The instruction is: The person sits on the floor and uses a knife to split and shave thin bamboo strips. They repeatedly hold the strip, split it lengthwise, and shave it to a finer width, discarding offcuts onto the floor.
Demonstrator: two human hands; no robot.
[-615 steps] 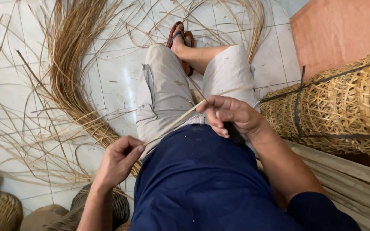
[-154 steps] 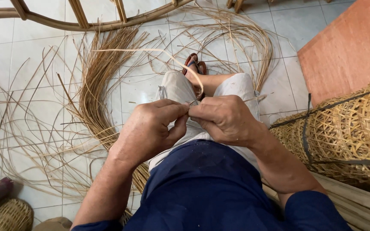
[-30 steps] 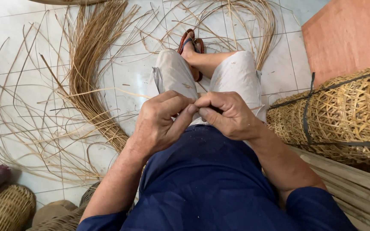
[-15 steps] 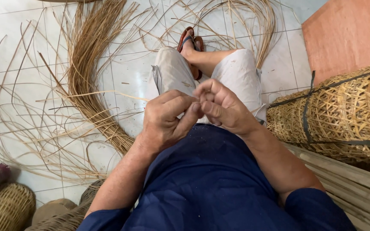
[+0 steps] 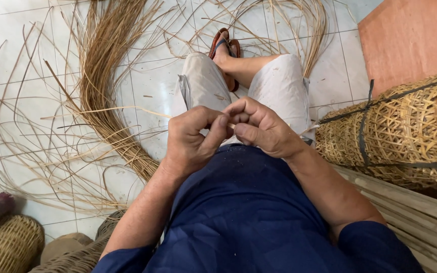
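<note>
Both hands have stayed together above the lap: left hand (image 5: 195, 139) and right hand (image 5: 261, 129) each pinch the thin cane strip (image 5: 231, 126).

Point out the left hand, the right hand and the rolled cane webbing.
left hand (image 5: 193, 144), head view, back of the hand.
right hand (image 5: 264, 129), head view, knuckles.
rolled cane webbing (image 5: 405, 131), head view, open-weave side.

Both hands, left (image 5: 195, 139) and right (image 5: 261, 129), meet fingertip to fingertip, fingers curled, above the lap.
</note>
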